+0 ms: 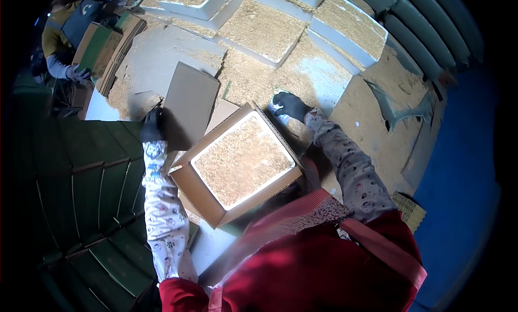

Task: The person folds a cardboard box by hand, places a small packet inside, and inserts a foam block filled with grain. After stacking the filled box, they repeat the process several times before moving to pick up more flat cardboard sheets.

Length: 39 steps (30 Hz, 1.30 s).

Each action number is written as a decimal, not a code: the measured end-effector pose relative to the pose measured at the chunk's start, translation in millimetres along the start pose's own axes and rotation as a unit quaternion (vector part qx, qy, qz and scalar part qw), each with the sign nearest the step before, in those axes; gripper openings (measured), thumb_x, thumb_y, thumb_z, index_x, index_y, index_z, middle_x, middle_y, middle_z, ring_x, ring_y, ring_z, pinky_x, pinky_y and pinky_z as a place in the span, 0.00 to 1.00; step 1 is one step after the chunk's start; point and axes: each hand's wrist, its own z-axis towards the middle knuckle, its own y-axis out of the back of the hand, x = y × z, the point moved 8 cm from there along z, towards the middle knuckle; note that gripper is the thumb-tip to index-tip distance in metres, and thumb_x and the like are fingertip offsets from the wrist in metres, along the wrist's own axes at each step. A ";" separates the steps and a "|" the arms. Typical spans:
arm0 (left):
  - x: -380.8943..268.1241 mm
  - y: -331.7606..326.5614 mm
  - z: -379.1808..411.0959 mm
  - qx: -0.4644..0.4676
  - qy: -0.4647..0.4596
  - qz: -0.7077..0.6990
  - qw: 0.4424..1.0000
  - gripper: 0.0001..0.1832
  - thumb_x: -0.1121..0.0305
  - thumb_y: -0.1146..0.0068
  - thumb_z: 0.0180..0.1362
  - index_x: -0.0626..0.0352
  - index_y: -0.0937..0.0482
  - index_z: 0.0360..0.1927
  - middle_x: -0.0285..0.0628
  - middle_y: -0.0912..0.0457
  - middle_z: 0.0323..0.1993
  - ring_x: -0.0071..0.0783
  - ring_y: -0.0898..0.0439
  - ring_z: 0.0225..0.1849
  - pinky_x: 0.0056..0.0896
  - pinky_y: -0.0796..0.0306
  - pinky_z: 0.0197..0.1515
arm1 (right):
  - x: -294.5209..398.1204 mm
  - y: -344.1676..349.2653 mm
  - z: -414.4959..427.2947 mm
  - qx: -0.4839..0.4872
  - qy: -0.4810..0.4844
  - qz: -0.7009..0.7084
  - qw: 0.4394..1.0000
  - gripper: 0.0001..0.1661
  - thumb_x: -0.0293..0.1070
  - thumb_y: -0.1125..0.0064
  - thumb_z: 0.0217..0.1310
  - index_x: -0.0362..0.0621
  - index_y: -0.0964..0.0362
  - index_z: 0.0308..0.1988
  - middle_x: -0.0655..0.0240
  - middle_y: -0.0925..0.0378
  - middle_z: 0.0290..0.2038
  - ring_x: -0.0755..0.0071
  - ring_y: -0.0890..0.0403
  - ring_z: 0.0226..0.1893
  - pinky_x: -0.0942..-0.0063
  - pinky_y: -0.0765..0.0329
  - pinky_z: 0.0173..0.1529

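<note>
An open cardboard box stands tilted across the view in front of my body. Inside it lies a white-rimmed container filled level with tan shavings or husks. My left hand, in a dark glove, is beside the left edge of a flat grey-brown cardboard sheet. A thin dark piece shows at its fingertips; whether the fingers grip it is unclear. Beyond the box's right corner, my right hand, also gloved, is closed around a small blue, white and green patterned object, mostly covered by the fingers.
White foam boxes topped with shavings cover the far side. Loose shavings lie around them. At upper left a person handles folded cardboard boxes. Dark green stacked cartons stand left; filled sacks lie upper right.
</note>
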 end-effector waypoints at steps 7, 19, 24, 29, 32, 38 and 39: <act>-14.6 -10.7 4.3 -0.086 -0.028 0.182 0.979 0.18 0.55 0.46 0.53 0.54 0.30 0.43 0.49 0.25 0.39 0.51 0.24 0.37 0.44 0.29 0.38 | 12.6 2.1 -5.6 -0.021 -0.040 0.033 0.998 0.17 0.35 0.38 0.45 0.42 0.30 0.38 0.59 0.27 0.34 0.57 0.25 0.36 0.66 0.28 0.41; -162.4 73.6 -54.1 0.060 -0.226 0.122 0.965 0.09 0.67 0.40 0.42 0.56 0.27 0.24 0.40 0.27 0.19 0.34 0.27 0.20 0.32 0.34 0.20 | 97.7 109.9 8.4 -0.254 -0.103 0.139 0.952 0.10 0.26 0.44 0.45 0.41 0.32 0.33 0.60 0.28 0.29 0.63 0.24 0.29 0.71 0.27 0.34; -245.5 -11.3 -155.1 0.302 -0.237 -0.002 0.924 0.07 0.65 0.50 0.48 0.53 0.28 0.32 0.39 0.27 0.26 0.35 0.22 0.26 0.33 0.27 0.24 | 285.7 116.1 -15.6 -0.174 0.283 -0.024 0.943 0.07 0.21 0.49 0.43 0.40 0.34 0.29 0.59 0.29 0.32 0.59 0.26 0.34 0.71 0.28 0.36; -237.7 -48.6 -176.4 0.414 -0.076 -0.114 0.900 0.11 0.61 0.57 0.56 0.54 0.29 0.38 0.44 0.26 0.34 0.44 0.22 0.36 0.40 0.27 0.37 | 259.8 -32.3 -65.1 0.210 0.266 -0.376 0.862 0.07 0.34 0.52 0.50 0.51 0.28 0.31 0.69 0.28 0.35 0.72 0.25 0.37 0.71 0.29 0.41; -225.3 31.2 -159.1 0.177 -0.160 -0.190 0.952 0.14 0.63 0.52 0.57 0.60 0.28 0.42 0.46 0.24 0.42 0.44 0.23 0.40 0.40 0.28 0.41 | 254.4 8.1 -60.9 0.232 0.211 -0.163 0.935 0.11 0.27 0.52 0.49 0.46 0.26 0.35 0.63 0.26 0.36 0.65 0.26 0.43 0.64 0.33 0.52; -60.1 -21.0 -294.7 0.004 0.404 -0.482 0.777 0.39 0.69 0.38 0.43 0.63 0.41 0.60 0.44 0.32 0.54 0.35 0.35 0.57 0.35 0.42 0.60 | 158.0 46.8 -48.1 0.242 -0.146 0.175 0.943 0.48 0.39 0.34 0.42 0.42 0.50 0.61 0.53 0.33 0.53 0.54 0.33 0.54 0.65 0.35 0.57; -64.5 -63.9 -297.8 0.022 0.423 -0.612 0.668 0.41 0.68 0.37 0.43 0.62 0.43 0.62 0.43 0.33 0.55 0.34 0.36 0.58 0.35 0.43 0.60 | 153.6 16.1 -47.3 0.297 -0.134 0.271 0.906 0.54 0.43 0.32 0.39 0.40 0.54 0.62 0.52 0.35 0.54 0.54 0.34 0.55 0.67 0.36 0.58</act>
